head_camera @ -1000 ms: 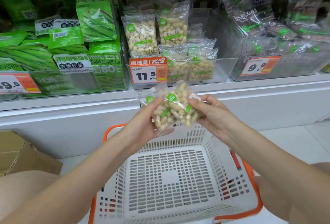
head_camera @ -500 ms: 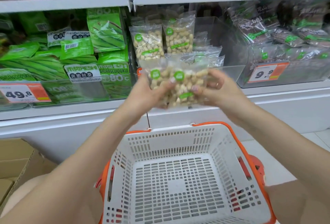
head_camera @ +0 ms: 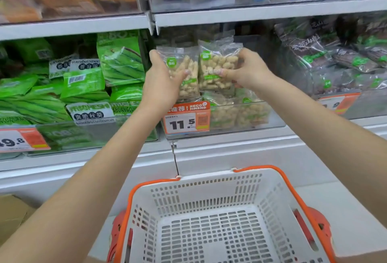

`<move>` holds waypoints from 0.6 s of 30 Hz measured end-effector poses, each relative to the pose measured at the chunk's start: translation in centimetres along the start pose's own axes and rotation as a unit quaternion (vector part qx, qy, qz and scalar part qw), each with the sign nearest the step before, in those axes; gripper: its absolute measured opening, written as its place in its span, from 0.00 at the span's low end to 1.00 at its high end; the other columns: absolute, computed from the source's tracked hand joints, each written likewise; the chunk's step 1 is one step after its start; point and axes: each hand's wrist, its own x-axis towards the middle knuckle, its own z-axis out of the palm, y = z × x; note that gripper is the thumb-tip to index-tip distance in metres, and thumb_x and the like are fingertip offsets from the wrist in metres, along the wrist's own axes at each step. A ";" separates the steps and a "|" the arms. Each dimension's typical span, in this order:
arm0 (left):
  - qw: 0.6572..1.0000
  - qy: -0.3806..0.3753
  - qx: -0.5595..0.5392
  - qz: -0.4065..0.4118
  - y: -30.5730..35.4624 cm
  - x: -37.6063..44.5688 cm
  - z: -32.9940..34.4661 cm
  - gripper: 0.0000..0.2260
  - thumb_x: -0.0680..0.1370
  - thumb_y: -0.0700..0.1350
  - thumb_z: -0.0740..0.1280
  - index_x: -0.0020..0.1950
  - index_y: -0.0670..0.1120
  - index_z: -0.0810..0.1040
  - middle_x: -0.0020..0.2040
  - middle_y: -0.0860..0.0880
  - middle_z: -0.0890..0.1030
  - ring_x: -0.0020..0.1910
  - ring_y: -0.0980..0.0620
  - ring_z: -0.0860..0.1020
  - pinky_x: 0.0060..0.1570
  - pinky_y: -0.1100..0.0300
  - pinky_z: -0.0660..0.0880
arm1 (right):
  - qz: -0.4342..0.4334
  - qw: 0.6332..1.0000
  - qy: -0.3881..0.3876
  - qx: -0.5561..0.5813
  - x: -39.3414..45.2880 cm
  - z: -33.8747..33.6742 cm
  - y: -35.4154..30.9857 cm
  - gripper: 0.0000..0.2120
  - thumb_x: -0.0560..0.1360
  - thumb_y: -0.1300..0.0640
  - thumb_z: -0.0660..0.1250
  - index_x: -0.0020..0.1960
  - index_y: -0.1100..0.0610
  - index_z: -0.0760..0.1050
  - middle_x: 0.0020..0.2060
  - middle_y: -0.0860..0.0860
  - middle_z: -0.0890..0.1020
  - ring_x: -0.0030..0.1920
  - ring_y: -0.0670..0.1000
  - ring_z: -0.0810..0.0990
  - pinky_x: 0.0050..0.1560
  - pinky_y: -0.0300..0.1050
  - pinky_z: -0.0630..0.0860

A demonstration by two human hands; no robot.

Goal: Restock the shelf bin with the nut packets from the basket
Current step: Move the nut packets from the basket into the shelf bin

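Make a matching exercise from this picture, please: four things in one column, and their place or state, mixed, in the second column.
Things:
1. basket
2. left hand
3. right hand
4. 11.5 price tag

Places or states:
a. grips the right nut packet
b. fixed on the front of the clear shelf bin
c. no packets inside, below the shelf
d. grips the left nut packet

Pairs: 1-c, 2-d, 3-a, 4-b
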 end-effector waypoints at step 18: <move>0.992 0.011 0.089 0.085 -0.1 1.2 -0.5 0.29 0.74 0.41 0.71 0.69 0.40 0.59 0.65 0.40 0.63 0.61 0.42 0.69 0.60 0.58 0.67 | -0.066 0.996 0.065 -0.013 -2.3 -0.1 0.1 0.28 0.68 0.53 0.77 0.59 0.54 0.63 0.45 0.51 0.76 0.43 0.50 0.75 0.38 0.39 0.74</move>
